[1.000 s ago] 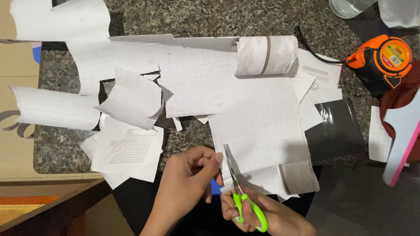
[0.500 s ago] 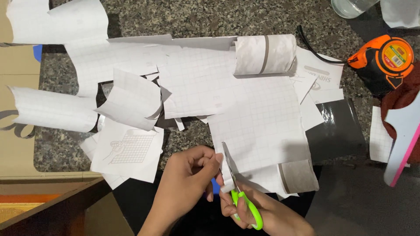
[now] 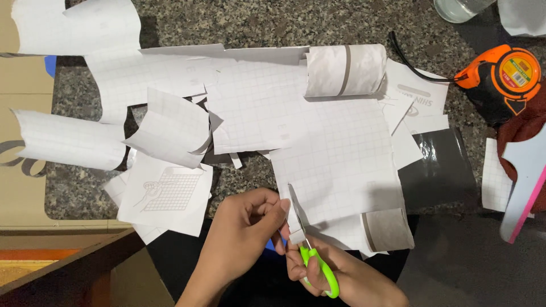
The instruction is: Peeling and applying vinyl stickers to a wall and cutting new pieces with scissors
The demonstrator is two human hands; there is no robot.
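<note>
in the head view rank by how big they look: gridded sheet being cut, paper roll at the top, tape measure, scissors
1. Gridded sheet, by far the largest.
2. Paper roll.
3. Tape measure, looking close to the roll, so that order is unsure.
4. Scissors, the smallest showing, though the right hand hides part of the green handles.

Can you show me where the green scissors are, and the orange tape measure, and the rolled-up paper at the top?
Green scissors (image 3: pixel 318 272), head view, on the green handle.
Orange tape measure (image 3: pixel 508 73), head view, on its round orange case.
Rolled-up paper (image 3: pixel 347 70), head view, on the middle of the roll.
</note>
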